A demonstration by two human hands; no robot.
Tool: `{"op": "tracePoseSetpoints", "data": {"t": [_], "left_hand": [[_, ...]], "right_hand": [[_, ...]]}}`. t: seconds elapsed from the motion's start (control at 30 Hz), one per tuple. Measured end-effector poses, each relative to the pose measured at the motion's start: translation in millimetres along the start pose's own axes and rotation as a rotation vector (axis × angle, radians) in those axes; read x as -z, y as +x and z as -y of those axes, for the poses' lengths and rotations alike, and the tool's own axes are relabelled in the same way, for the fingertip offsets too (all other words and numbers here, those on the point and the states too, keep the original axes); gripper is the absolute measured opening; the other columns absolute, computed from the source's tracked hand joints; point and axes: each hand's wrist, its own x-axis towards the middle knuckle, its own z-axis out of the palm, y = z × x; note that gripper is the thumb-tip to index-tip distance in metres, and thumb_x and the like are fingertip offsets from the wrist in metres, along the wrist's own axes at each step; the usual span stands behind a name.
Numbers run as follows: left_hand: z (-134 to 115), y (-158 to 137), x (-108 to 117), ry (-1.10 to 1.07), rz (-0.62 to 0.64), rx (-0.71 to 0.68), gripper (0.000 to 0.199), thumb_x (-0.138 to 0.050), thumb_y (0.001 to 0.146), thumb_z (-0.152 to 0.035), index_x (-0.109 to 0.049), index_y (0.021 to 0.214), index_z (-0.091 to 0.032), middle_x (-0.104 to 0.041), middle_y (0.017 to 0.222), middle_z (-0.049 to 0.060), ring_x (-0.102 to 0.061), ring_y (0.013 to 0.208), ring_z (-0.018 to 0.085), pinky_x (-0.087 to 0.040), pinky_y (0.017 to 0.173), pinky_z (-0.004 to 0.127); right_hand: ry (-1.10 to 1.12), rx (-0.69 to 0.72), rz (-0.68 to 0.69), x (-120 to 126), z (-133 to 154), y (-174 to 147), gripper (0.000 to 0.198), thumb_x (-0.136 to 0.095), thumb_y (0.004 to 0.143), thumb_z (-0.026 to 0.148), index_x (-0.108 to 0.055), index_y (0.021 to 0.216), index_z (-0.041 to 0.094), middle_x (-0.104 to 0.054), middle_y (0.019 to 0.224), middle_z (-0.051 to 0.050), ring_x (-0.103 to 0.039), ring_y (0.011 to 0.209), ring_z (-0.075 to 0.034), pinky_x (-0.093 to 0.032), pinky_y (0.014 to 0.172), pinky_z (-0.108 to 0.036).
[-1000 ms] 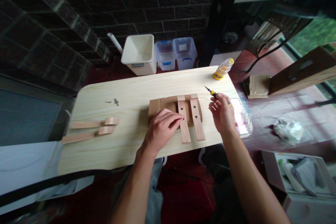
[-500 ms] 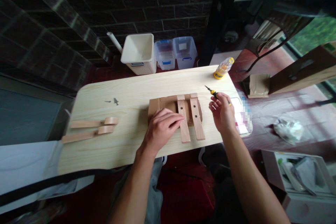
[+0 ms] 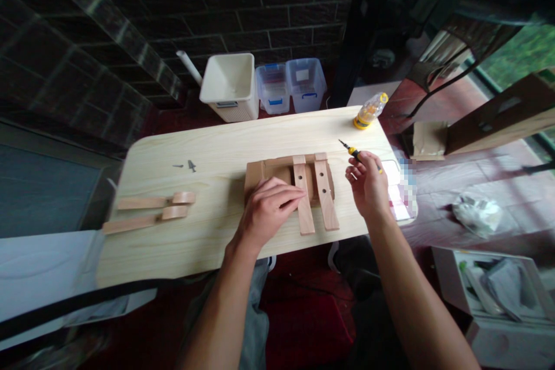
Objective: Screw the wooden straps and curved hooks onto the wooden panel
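My right hand point(image 3: 368, 185) is closed around a black-and-yellow screwdriver point(image 3: 354, 154), its dark tip pointing up and left above the table. My left hand point(image 3: 273, 205) has its fingertips pinched together over the left one of two wooden pieces point(image 3: 306, 221); whatever is between them is hidden. The other wooden piece point(image 3: 328, 214) lies to the right, with two dark holes in view. Both rest across a piece of brown cardboard point(image 3: 255, 172), which my left hand partly covers.
Two more wooden pieces point(image 3: 143, 203) with curved ends lie at the table's point(image 3: 208, 231) left. Several screws point(image 3: 191, 166) are behind them. A plastic bottle point(image 3: 368, 113) stands at the back right corner, and a white open case point(image 3: 401, 208) lies at the right edge. Bins point(image 3: 228, 84) stand beyond.
The view has shifted very slightly. My left fingertips have moved a touch to the right over the wooden piece; the right hand keeps the screwdriver in nearly the same place.
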Motion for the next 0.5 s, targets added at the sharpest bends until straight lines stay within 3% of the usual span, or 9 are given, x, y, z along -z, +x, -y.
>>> {"op": "tracePoseSetpoints", "data": {"t": [0.5], "left_hand": [[6.3,-2.7,-3.6,-0.058,-0.020,0.077,0.012,-0.081,0.095,-0.017,-0.083,0.100,-0.027,-0.086,0.098,-0.001,-0.079,0.087,0.017,-0.057,0.082,0.037]], "right_hand": [[0.030,-0.001,-0.002,-2.5,2.4,-0.7,0.024,-0.087,0.079,0.033,-0.067,0.090,0.026,-0.075,0.076,0.004,-0.061,0.061,-0.008,-0.051,0.058,-0.019]]}}
